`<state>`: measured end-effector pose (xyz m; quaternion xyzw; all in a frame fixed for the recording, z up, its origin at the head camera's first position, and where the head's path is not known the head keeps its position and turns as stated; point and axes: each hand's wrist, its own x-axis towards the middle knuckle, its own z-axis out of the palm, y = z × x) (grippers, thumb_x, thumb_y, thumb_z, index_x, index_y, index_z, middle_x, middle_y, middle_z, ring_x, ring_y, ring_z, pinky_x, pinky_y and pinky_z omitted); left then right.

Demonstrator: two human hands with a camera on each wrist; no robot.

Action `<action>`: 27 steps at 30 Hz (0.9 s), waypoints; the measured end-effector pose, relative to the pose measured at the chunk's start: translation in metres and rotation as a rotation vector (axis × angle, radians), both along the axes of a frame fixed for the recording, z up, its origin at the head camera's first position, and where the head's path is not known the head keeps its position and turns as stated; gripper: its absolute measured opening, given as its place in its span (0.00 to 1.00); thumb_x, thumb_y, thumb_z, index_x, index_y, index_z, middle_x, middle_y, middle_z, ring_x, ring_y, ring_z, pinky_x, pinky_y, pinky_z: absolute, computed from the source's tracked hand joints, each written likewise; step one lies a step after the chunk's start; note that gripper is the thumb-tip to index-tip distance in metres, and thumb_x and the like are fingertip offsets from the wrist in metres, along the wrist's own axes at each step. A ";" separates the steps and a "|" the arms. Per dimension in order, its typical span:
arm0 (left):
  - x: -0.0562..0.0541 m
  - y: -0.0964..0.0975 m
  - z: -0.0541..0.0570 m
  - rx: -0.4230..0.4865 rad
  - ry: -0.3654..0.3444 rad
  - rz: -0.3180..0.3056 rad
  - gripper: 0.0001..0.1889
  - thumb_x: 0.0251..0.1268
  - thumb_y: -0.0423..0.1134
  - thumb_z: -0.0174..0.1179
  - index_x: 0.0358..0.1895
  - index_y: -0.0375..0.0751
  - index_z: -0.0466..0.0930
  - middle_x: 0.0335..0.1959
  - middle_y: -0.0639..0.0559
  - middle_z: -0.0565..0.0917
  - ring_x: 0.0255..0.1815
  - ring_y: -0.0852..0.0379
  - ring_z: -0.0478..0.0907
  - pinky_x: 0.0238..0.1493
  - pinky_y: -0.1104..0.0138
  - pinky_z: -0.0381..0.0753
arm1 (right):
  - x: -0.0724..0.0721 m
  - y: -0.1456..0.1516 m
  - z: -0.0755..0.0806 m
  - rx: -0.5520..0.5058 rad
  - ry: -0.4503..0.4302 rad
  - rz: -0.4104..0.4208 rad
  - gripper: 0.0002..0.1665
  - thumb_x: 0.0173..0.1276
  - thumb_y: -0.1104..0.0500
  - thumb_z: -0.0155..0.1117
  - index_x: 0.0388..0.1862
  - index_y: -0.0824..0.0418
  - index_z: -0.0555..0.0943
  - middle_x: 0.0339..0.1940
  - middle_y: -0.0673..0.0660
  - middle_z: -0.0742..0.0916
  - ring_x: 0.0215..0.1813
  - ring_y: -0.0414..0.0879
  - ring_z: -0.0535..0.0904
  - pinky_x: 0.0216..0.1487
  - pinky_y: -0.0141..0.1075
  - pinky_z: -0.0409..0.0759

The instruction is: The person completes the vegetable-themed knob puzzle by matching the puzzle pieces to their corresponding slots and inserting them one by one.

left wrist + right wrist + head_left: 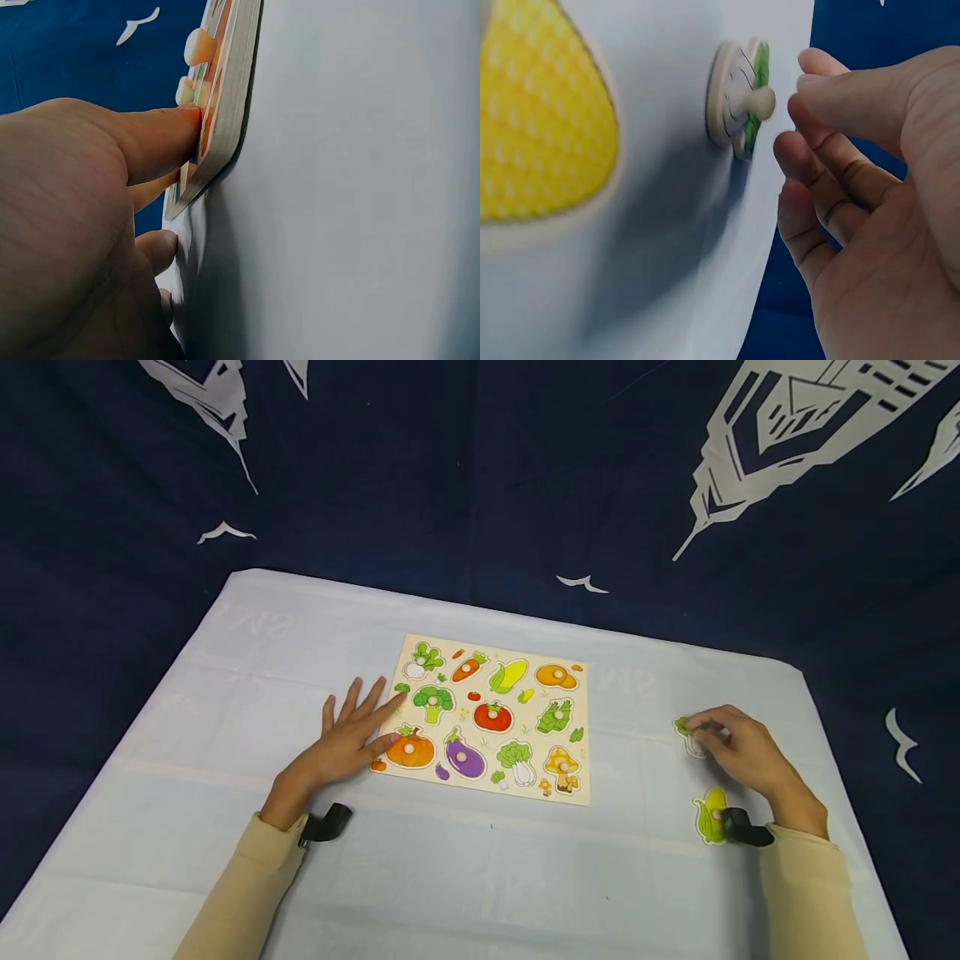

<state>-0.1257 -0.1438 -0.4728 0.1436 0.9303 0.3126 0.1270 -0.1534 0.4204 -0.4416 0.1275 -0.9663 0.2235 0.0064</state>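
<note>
At the tabletop's right side, the right hand (738, 752) hovers with curled fingers (810, 161) just beside a small white-and-green wooden vegetable piece with a peg (742, 97), not yet gripping it; that piece lies flat, just beyond the fingertips, far nearer this hand than the other. Nearer the wrist lies a yellow corn piece (711, 815). The left hand (341, 745), fingers spread, presses the wooden vegetable puzzle board's (491, 718) left edge. Pale cloth (525, 877) covers the tabletop; a navy backdrop (480, 477) hangs behind.

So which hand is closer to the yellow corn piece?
The right hand. It hovers just behind the corn piece, fingers by the green-and-white piece. The left hand is far across the table, pressing the puzzle board at its left edge.
</note>
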 end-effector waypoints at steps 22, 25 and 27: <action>0.000 0.000 0.002 0.016 0.000 -0.003 0.34 0.76 0.51 0.52 0.80 0.49 0.55 0.83 0.38 0.42 0.82 0.33 0.24 0.70 0.34 0.16 | -0.005 0.004 -0.001 0.072 -0.051 0.045 0.10 0.63 0.73 0.65 0.42 0.65 0.83 0.45 0.67 0.85 0.40 0.53 0.79 0.37 0.27 0.75; 0.001 0.000 0.002 0.015 -0.001 -0.001 0.33 0.76 0.51 0.52 0.80 0.48 0.55 0.83 0.38 0.42 0.82 0.33 0.24 0.71 0.34 0.16 | -0.004 0.004 -0.002 0.078 -0.049 0.047 0.12 0.62 0.75 0.65 0.41 0.63 0.84 0.45 0.67 0.85 0.41 0.52 0.79 0.37 0.26 0.74; 0.001 0.000 0.002 0.013 -0.002 -0.002 0.34 0.76 0.51 0.52 0.80 0.49 0.55 0.83 0.38 0.41 0.82 0.34 0.24 0.71 0.34 0.16 | -0.004 0.004 -0.002 0.077 -0.052 0.046 0.13 0.61 0.76 0.64 0.40 0.62 0.84 0.46 0.67 0.85 0.41 0.53 0.79 0.37 0.24 0.73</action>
